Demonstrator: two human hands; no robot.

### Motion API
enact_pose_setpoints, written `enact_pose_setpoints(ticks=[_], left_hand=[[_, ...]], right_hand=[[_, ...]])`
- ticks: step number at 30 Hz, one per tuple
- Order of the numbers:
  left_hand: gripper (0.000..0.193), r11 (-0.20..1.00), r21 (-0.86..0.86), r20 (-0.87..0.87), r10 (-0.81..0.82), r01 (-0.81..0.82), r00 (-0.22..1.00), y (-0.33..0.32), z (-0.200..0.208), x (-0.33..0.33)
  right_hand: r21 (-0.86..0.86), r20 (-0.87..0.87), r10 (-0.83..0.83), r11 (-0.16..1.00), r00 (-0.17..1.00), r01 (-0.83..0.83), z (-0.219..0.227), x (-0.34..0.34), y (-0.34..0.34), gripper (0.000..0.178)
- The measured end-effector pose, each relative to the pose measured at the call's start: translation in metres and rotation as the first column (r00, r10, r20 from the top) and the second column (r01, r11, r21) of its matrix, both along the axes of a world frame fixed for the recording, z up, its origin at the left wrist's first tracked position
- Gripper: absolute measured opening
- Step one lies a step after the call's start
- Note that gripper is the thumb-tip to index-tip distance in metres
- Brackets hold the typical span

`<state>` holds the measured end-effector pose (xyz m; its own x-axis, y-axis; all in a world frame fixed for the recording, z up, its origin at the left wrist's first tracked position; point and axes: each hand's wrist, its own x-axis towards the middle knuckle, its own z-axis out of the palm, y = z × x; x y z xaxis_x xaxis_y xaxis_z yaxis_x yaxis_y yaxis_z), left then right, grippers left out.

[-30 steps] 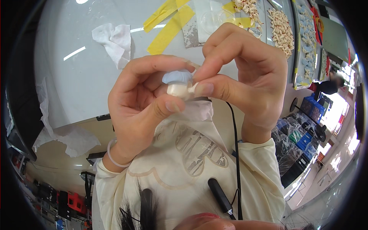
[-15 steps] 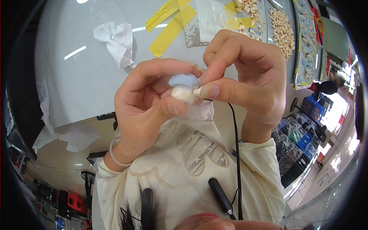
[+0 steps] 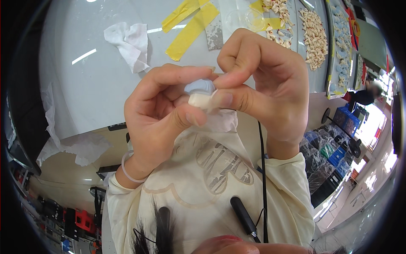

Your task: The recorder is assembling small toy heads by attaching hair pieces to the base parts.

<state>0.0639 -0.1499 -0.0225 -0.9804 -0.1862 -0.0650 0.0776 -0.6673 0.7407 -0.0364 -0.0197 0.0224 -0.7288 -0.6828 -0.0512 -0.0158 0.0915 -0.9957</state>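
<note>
A small figurine part [image 3: 200,100], with a ridged light-blue top like hair and a smooth cream lower part, is held up in front of my chest. My left hand [image 3: 152,112] is closed round it, thumb below and fingers behind and above. My right hand [image 3: 268,78] pinches at its right side, the thumb pressed over the cream part and the index finger bent beside the blue top. The small pale piece pinched there half a second ago is now hidden behind the right thumb.
On the grey table [image 3: 97,80] lie a crumpled white tissue [image 3: 131,46], yellow tape strips [image 3: 190,31], and clear round dishes [image 3: 245,20]. Several small cream pieces [image 3: 314,40] are heaped at the far right, beside a tray of blue-and-cream parts [image 3: 341,42]. A black cable [image 3: 263,178] hangs near my right arm.
My right hand has shifted slightly left, its thumb now covering more of the cream part. The small pale piece has gone out of sight. The left hand keeps its hold.
</note>
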Motion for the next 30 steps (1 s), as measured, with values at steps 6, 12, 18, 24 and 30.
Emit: enact_pose_setpoints(ticks=[6, 12, 18, 24, 30], left_hand=[[0.048, 0.991, 0.127, 0.056, -0.045, 0.037, 0.997, 0.002, 0.004, -0.001], [0.047, 0.996, 0.086, 0.03, -0.039, 0.036, 0.999, 0.003, 0.001, 0.0], [0.043, 0.984, -0.176, -0.102, 0.016, -0.034, 0.995, -0.001, -0.007, 0.002], [0.042, 0.956, -0.275, -0.155, 0.06, -0.102, 0.986, 0.001, -0.005, 0.001], [0.047, 0.998, -0.044, -0.028, -0.056, 0.055, 0.998, -0.008, -0.002, 0.002]], right_hand=[[-0.028, -0.036, 0.029, 0.999, 0.999, -0.03, 0.004, -0.007, 0.003, 0.021], [0.024, -0.15, 0.034, 0.999, 0.988, -0.031, 0.005, -0.003, 0.002, 0.022], [0.077, -0.269, 0.001, 0.997, 0.963, 0.02, 0.004, 0.003, 0.002, 0.022], [0.071, -0.265, -0.013, 0.997, 0.964, 0.033, 0.002, 0.003, 0.003, 0.021], [0.03, -0.212, 0.061, 0.998, 0.975, -0.056, 0.004, -0.003, 0.005, 0.028]])
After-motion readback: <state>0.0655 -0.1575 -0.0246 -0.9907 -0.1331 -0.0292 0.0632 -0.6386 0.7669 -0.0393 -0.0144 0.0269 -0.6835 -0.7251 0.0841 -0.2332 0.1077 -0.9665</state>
